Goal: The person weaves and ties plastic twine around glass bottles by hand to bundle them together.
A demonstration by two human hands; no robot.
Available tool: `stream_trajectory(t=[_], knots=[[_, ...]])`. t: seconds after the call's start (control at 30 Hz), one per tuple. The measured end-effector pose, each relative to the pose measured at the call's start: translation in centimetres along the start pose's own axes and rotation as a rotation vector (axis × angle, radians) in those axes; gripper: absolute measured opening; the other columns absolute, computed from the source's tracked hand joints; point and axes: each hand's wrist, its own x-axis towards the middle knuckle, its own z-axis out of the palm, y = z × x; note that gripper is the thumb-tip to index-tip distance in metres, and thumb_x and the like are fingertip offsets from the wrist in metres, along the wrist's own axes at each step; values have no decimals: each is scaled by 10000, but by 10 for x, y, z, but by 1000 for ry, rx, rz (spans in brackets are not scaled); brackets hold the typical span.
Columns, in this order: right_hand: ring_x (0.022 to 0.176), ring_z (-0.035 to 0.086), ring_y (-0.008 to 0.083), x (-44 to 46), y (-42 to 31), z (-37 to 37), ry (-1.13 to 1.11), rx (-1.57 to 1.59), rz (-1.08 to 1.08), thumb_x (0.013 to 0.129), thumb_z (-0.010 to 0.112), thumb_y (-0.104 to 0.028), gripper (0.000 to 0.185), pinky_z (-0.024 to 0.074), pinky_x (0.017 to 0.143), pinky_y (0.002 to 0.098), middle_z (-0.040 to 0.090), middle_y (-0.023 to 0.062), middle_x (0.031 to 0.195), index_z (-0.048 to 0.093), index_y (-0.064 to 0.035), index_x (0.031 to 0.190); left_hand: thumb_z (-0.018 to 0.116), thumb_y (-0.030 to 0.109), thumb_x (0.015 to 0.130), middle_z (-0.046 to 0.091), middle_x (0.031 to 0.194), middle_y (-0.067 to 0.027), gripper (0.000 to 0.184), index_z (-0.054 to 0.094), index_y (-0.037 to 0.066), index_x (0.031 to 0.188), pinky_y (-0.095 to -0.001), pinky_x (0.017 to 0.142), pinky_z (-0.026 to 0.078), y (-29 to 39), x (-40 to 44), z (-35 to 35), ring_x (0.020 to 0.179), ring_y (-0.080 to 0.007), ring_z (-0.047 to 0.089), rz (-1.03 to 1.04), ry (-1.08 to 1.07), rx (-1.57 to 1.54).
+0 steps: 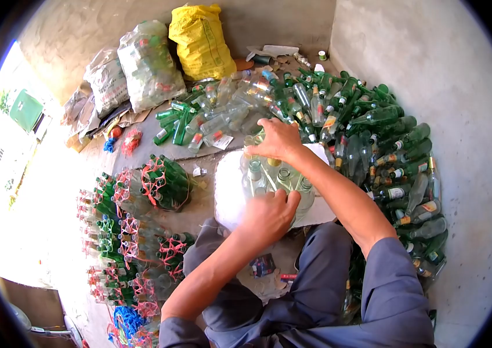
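Note:
A tight cluster of clear glass bottles stands upright on a white block between my knees. My left hand is closed at the near side of the cluster, and its curled fingers hide what they hold. Thin pale strands, perhaps string, run between the bottle necks by that hand. Over the far side reaches my right hand, its thumb and fingers curved around the top of a glass bottle at the cluster's far left. My hands partly cover the bottles.
Loose green and clear bottles pile up ahead and along the right wall. Bundles of bottles tied with pink string stand at left. Filled sacks and a yellow sack lean at the back. Blue string lies lower left.

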Motion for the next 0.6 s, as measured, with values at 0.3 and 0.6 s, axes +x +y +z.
stream_trajectory(t=[0.3,0.6], knots=[[1170,600,311,-5,-5,-7,-13,27,4,626,752,-658,940,410,1032,481,629,154,1248,572,-61,1330,541,-3,749,586,662,-108,169,514,69,899,-439,518,474,-10,-26,-6,574,-330,610,-171,58,-213],[1146,610,284,-1,1,7,48,-39,-10,628,727,-678,928,419,965,464,620,133,1260,554,-106,1338,522,-57,823,513,613,-19,117,531,46,880,-292,503,391,-22,-38,3,531,-102,498,-568,148,-677]])
